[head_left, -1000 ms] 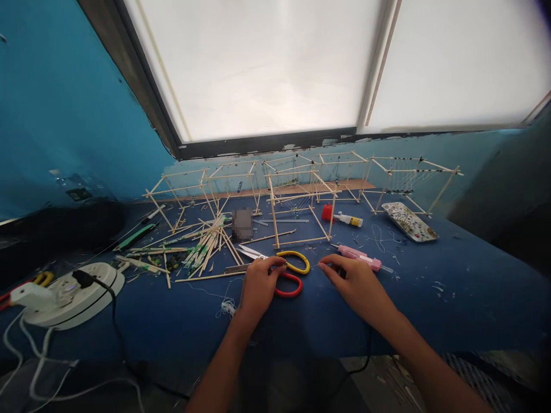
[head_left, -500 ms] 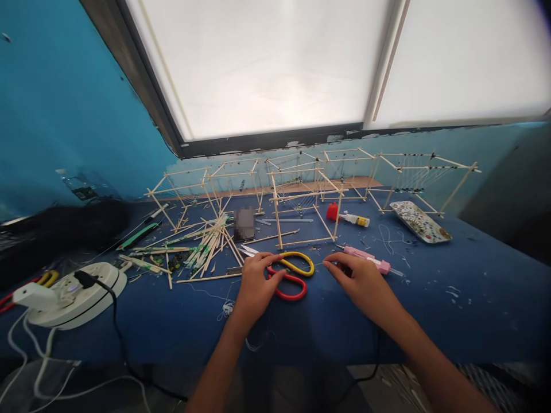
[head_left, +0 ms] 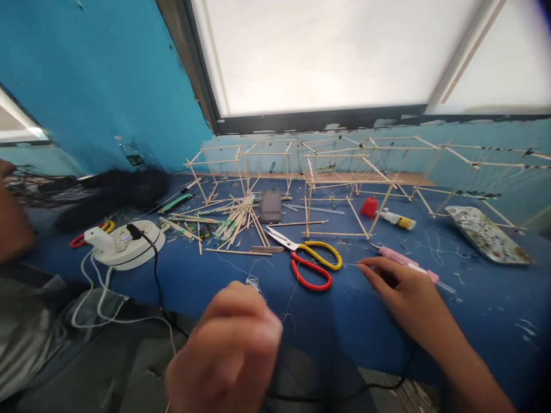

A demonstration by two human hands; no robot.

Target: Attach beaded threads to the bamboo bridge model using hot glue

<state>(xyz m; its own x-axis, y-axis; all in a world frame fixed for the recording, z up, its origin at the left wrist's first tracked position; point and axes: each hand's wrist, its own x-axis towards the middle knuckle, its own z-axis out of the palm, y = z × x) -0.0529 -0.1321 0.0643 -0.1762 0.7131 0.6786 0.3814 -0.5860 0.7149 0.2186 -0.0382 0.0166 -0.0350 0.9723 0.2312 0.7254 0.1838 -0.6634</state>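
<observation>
My right hand (head_left: 398,287) is low over the blue table, thumb and forefinger pinched on a thin thread (head_left: 349,264) that runs left toward the scissors. The scissors (head_left: 303,255), with one yellow and one red handle, lie on the table between my hands, blades pointing up and left. Close to the camera, my left hand (head_left: 230,344) is raised and closed, its fingers curled and slightly blurred. Whatever it may hold is hidden. A small tangle of white thread (head_left: 255,283) lies just beyond it. Right of the scissors lies a pink glue gun (head_left: 407,261), beside my right hand.
Several stick frames (head_left: 338,234) stand along the wall. Loose sticks (head_left: 236,221), a dark phone-like block (head_left: 270,206) and a glue bottle (head_left: 398,219) lie before them. A patterned tray (head_left: 486,235) is at right, a white power strip (head_left: 129,255) at left. Another person's arm (head_left: 15,218) shows far left.
My left hand has left the scissors and come up toward the camera, closed. My right hand keeps its pinch. The view has turned left, bringing another person's arm into sight.
</observation>
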